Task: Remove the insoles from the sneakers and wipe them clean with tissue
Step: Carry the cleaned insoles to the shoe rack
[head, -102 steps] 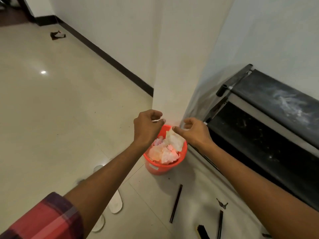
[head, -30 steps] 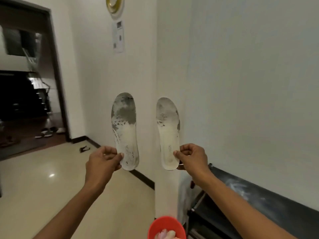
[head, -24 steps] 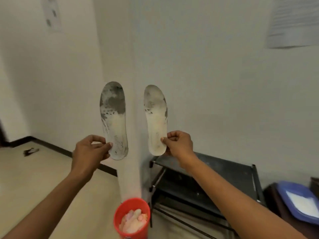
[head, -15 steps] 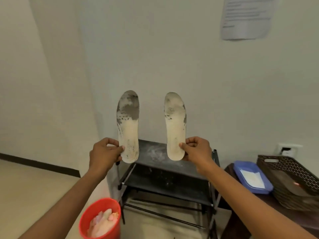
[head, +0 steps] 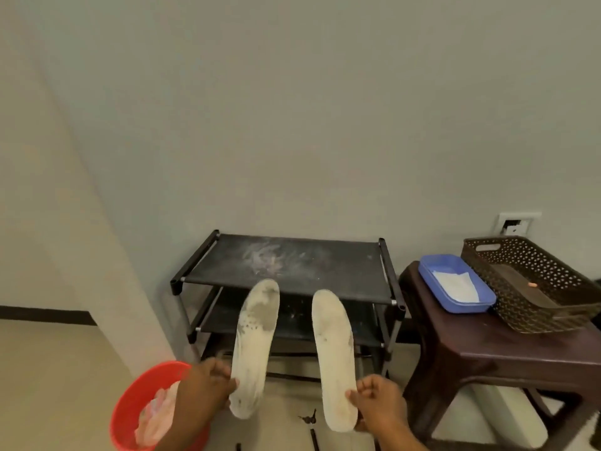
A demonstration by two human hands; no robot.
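Observation:
I hold two white insoles side by side in front of a black shoe rack (head: 325,271), toes pointing away from me. My left hand (head: 208,385) pinches the heel end of the left insole (head: 255,346), which has grey dirt marks near its toe. My right hand (head: 380,405) pinches the heel end of the right insole (head: 335,356), which looks paler. Used tissues (head: 156,415) lie crumpled in a red bucket (head: 130,408) under my left forearm. No sneakers are in view.
A dark brown plastic stool (head: 487,349) stands right of the rack and bears a blue tray (head: 455,284) with white paper and a brown perforated basket (head: 533,281). A wall corner juts out at the left. Small dark objects lie on the floor below the insoles.
Both hands came away from the bucket and now hold the insoles. My view swung right from the hallway to the rack, and the insoles dropped lower and tilted forward.

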